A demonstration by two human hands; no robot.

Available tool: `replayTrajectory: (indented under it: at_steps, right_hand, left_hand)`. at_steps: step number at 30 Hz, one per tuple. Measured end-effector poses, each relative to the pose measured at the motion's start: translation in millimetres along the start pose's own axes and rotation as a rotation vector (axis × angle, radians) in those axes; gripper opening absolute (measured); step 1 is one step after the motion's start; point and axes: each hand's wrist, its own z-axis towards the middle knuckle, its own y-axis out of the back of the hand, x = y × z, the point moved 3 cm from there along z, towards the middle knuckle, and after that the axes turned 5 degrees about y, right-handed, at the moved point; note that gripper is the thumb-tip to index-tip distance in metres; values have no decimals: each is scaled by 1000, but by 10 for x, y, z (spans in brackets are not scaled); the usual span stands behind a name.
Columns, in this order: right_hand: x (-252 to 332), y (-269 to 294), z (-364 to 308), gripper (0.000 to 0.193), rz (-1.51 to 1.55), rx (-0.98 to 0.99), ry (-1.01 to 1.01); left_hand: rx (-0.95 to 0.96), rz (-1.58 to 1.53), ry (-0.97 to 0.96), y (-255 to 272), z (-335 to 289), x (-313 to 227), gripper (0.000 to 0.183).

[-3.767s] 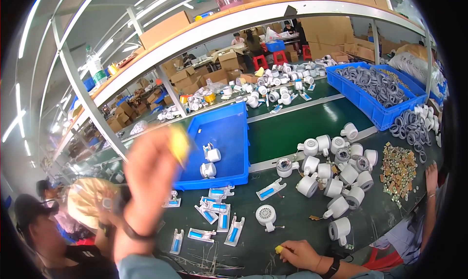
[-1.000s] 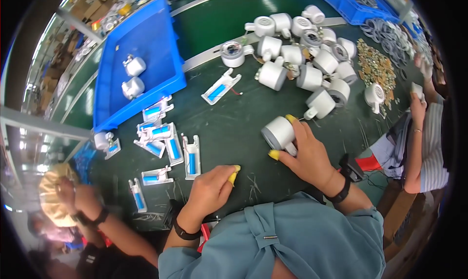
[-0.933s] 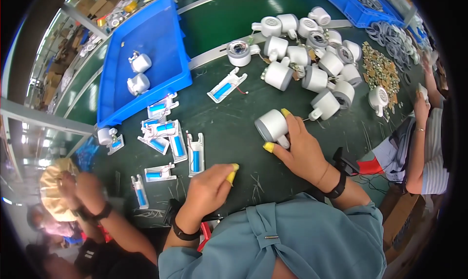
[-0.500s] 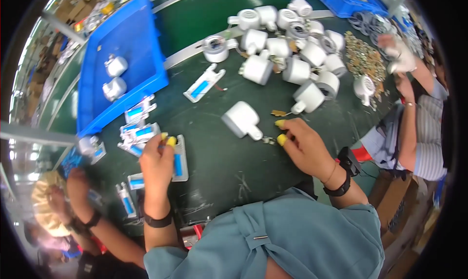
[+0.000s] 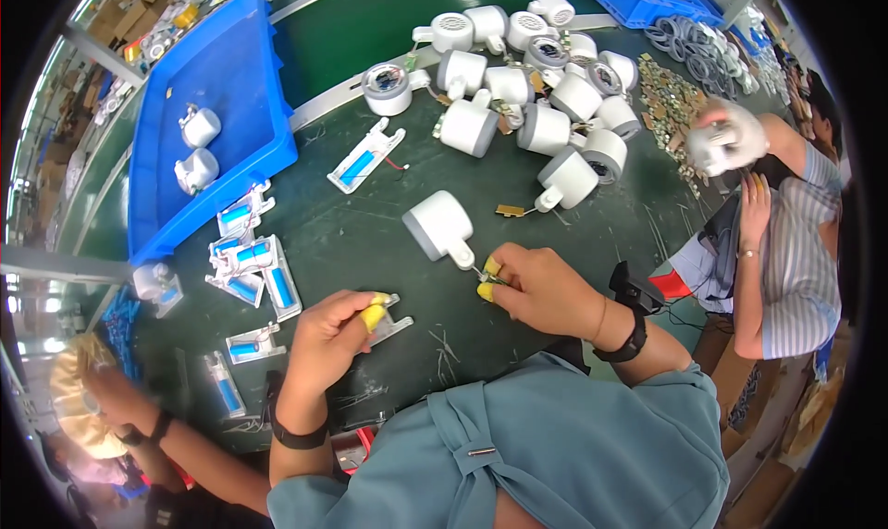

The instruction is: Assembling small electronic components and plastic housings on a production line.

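Where it hovered before, left hand (image 5: 328, 339) now grips white holder (image 5: 388, 321).

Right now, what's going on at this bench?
A person in a blue-grey top works at a dark green table. Their right hand pinches thin wires at the stem of a white cylindrical housing. Their left hand grips a white battery holder. More housings lie piled beyond, and a blue tray sits at the left. A co-worker on the right holds up another white part.

Teal-grey shirt, black band on each wrist, yellow fingertip covers, perhaps rubber, on both hands' fingers (image 5: 374, 315).
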Motion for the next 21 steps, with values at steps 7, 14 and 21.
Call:
replayTrajectory:
  at_steps: [7,14,21]
  right_hand:
    - [-44,-339,94,18,750,421,-212]
    - [43,-588,284,20,859,362,-186]
    - [84,-596,284,19,864,361,-156]
  left_hand:
    - [149,192,-45,-170,35,-112,20]
    - [85,146,-56,-263,62,-150,19]
    - [14,25,-112,-300,81,-98,20]
